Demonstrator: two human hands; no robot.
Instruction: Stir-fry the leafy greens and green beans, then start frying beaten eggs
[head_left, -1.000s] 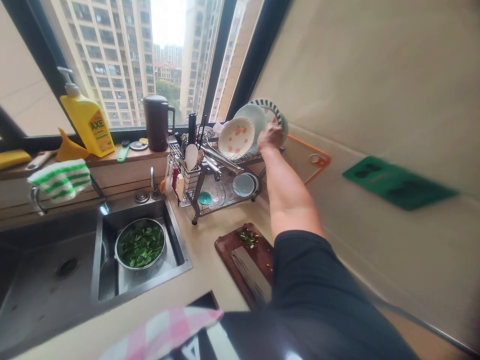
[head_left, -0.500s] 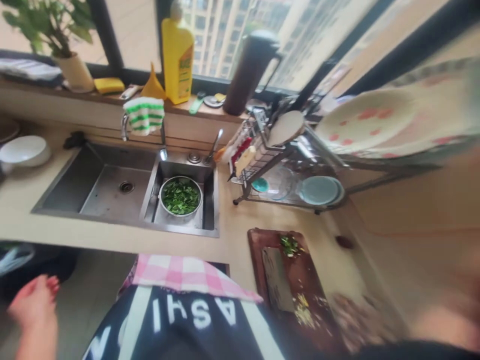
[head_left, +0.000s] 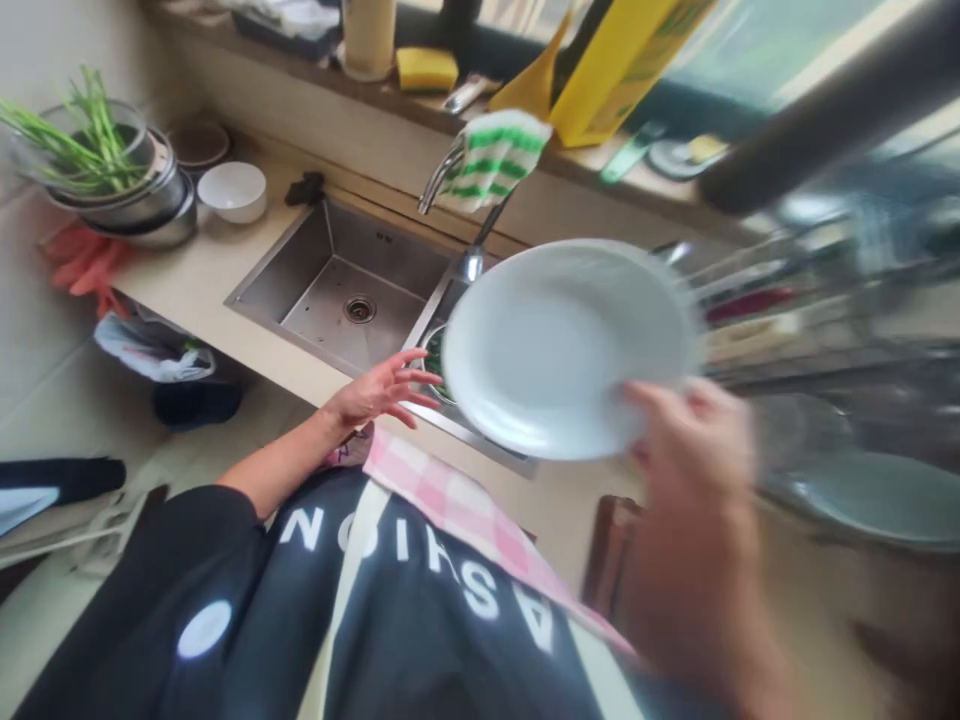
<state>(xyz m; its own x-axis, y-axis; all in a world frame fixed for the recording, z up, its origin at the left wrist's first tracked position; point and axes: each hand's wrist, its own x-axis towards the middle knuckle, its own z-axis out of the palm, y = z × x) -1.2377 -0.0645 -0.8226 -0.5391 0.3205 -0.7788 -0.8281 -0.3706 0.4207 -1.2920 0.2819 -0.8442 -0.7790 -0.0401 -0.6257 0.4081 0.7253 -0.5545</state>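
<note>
A white plate [head_left: 555, 340] is held up over the right part of the sink, gripped at its lower right rim by my right hand [head_left: 697, 440], thumb on the upper face. My left hand [head_left: 386, 390] hangs above the front edge of the sink with fingers spread and nothing in them, just left of the plate. Behind the plate, only a sliver of the pot of green leaves [head_left: 433, 365] shows in the small basin. The large basin [head_left: 315, 300] beside it is bare steel with a drain.
A faucet [head_left: 439, 180] with a green-striped cloth [head_left: 499, 160] rises behind the sink. To the left stand a white bowl [head_left: 234, 192] and stacked pots [head_left: 161, 200] with green stalks. A blurred dish rack [head_left: 817, 330] and a brown cutting board [head_left: 609, 550] are at right.
My right hand has come into the middle, now with a white plate. My left hand has moved from the lower left to the sink's front edge. The view has swung left.
</note>
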